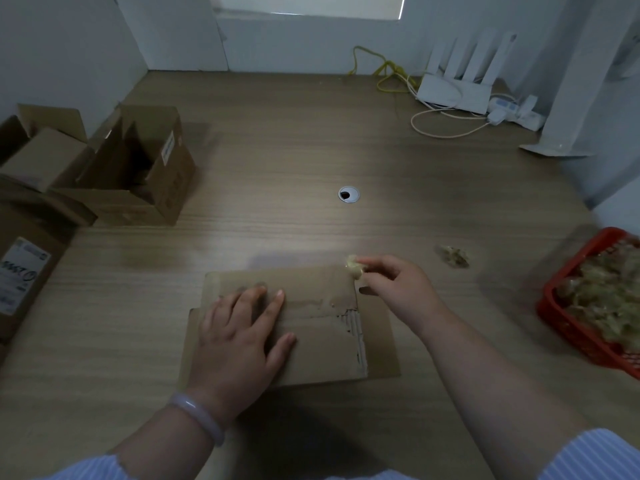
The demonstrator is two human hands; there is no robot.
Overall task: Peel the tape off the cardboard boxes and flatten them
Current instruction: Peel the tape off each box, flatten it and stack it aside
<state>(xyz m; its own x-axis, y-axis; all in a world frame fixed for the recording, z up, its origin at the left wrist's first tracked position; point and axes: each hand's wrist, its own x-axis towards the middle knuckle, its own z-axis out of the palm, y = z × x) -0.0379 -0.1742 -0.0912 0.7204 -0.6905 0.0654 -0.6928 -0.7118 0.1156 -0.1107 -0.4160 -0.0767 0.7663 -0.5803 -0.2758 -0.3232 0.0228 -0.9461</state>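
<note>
Wood-grain desk, with a round metal cable grommet at centre. At the far right corner, a white router with upright antennas against the wall. A yellow cable lies tangled to its left. A white power strip sits just to its right, and a white cord loops in front.

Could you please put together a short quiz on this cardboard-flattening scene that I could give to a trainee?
1. True or false: the left hand lies flat on the flattened cardboard box.
2. What does the right hand pinch? A) a knife B) a wad of tape C) a yellow cable
3. Fill in: the red basket stands on the person's ____ side.
Key: 1 true; 2 B; 3 right.
</note>
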